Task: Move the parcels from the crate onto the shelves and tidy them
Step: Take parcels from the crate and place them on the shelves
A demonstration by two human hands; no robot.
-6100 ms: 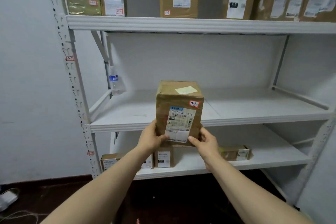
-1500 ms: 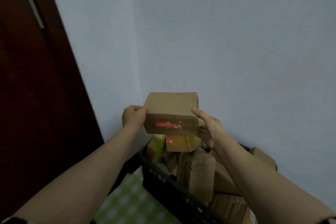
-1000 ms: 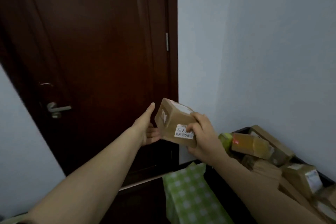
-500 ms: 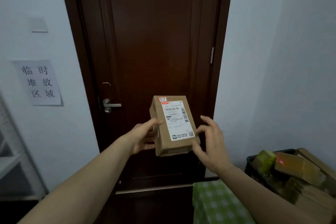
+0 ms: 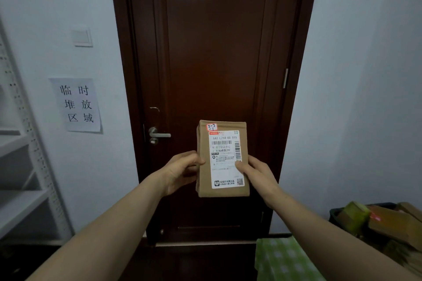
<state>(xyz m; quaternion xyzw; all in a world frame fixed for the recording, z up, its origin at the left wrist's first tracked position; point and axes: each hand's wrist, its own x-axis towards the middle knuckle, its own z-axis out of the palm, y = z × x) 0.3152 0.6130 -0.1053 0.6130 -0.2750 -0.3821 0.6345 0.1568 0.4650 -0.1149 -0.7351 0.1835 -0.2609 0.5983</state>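
Note:
A small brown cardboard parcel (image 5: 222,159) with a white shipping label and a handwritten "3-3-1" sticker is held upright in front of me, label facing me. My left hand (image 5: 180,172) grips its left edge, thumb on the front. My right hand (image 5: 257,173) grips its right edge, thumb pressing on the label. The dark crate (image 5: 335,213) stands at the lower right, filled with several brown parcels (image 5: 392,223) and a green-taped one. A white metal shelf unit (image 5: 25,203) shows at the left edge.
A dark wooden door (image 5: 212,75) with a metal handle (image 5: 157,135) is straight ahead. A paper sign (image 5: 76,105) and a light switch hang on the white wall to its left. A green checked cloth (image 5: 280,260) lies on the floor below.
Since one second ago I turned left from the crate toward the door. The parcel was rotated upright with its label facing me, and both hands now grip its sides.

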